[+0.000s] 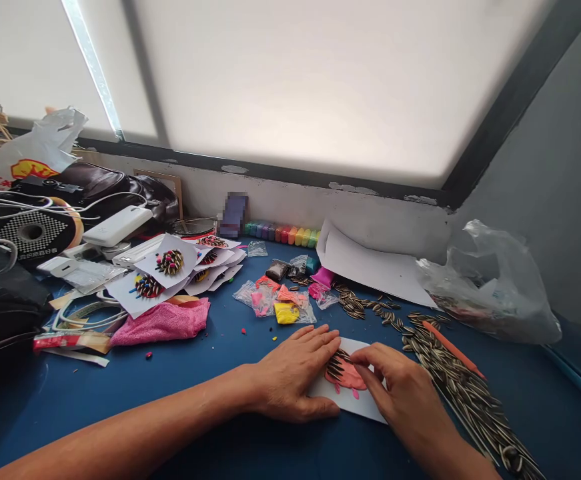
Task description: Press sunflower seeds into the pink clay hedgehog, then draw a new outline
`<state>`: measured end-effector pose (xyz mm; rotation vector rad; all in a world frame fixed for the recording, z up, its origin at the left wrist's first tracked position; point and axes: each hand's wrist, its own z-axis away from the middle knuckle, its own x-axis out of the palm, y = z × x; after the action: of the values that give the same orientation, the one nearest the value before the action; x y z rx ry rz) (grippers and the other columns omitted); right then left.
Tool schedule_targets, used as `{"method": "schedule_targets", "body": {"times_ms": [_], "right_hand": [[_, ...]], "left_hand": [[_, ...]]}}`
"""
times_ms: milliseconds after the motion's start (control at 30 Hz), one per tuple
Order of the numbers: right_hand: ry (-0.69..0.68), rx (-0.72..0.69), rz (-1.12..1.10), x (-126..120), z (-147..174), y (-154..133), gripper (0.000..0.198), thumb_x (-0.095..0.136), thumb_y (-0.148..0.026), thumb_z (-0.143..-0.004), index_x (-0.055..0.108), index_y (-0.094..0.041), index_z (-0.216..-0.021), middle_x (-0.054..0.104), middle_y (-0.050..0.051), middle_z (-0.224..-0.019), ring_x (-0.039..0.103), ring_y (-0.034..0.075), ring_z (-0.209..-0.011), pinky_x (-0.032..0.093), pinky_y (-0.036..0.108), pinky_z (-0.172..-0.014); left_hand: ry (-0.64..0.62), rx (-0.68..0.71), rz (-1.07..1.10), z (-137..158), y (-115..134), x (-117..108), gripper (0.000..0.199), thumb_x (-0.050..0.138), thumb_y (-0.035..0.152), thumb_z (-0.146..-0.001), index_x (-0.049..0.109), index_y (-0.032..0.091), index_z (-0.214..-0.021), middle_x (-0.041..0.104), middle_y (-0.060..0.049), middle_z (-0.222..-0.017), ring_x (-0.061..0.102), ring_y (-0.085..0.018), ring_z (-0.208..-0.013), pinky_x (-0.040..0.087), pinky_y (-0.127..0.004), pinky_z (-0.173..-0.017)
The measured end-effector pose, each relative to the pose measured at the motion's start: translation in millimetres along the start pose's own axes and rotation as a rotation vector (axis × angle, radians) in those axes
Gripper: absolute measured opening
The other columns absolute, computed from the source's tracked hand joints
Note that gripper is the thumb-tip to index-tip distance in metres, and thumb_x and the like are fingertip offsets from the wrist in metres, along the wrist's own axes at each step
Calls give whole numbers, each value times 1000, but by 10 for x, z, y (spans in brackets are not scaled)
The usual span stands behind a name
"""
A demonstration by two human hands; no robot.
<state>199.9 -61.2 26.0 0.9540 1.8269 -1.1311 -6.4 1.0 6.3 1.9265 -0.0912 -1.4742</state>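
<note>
A white paper card (pixel 365 408) lies on the blue table, bearing a flat pink clay shape (pixel 354 377) with small pink clay feet. Several striped sunflower seeds (pixel 337 365) are stuck in rows on the clay's left part. My left hand (pixel 295 373) rests flat across the card's left side, fingers stretched out beside the seeds. At the clay's upper right, my right hand (pixel 400 380) pinches thumb and forefinger on a sunflower seed, mostly hidden by the fingertips. A long heap of loose sunflower seeds (pixel 460 380) spreads just right of that hand.
An orange stick-like tool (pixel 453 348) lies on the seed heap. Small bags of coloured clay (pixel 286 312) sit beyond my hands. Finished-looking seed cards (pixel 175 257), a pink cloth (pixel 163 323) and cables crowd the left. White sheets (pixel 370 263) and a plastic bag (pixel 500 293) stand back right.
</note>
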Motion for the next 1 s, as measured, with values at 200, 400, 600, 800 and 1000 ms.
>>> {"method": "schedule_targets", "body": {"times_ms": [200,400,600,800,1000], "right_hand": [[15,-39,75,41,-14,-37,20,49,-17,-91,66,-25,-85,69,1,-79,67,17,-74,50,26,-64],[23,-68,129,66,-40,-67,17,52,-16,-90,65,-24,-83,68,1,-77,66,17,-72,50,26,-62],[21,-67,177,57,-30,-71,15,54,-15,-88,65,-24,-81,67,0,-75,65,17,-70,49,27,-59],[3,-46,178,62,-50,-75,15,54,-15,-89,65,-24,-82,66,0,-75,65,17,-71,49,27,-61],[-15,-36,205,111,-64,-60,17,53,-16,-90,66,-24,-83,66,1,-77,64,17,-74,48,27,-63]], "left_hand": [[19,19,-18,-1,-29,32,90,67,51,-78,28,9,-148,27,-18,-154,19,-32,-145,16,-48,-118],[27,36,-23,-6,-30,30,88,67,50,-78,30,11,-147,31,-18,-153,21,-33,-144,18,-48,-117],[24,40,-34,-10,-32,26,88,67,51,-78,31,9,-146,32,-19,-152,23,-34,-143,19,-48,-117],[22,41,-32,-11,-26,21,85,67,50,-79,33,9,-145,32,-19,-152,22,-34,-143,19,-48,-117],[26,46,-36,-14,-18,18,82,68,49,-78,36,10,-143,34,-19,-151,24,-35,-143,19,-49,-117]]}}
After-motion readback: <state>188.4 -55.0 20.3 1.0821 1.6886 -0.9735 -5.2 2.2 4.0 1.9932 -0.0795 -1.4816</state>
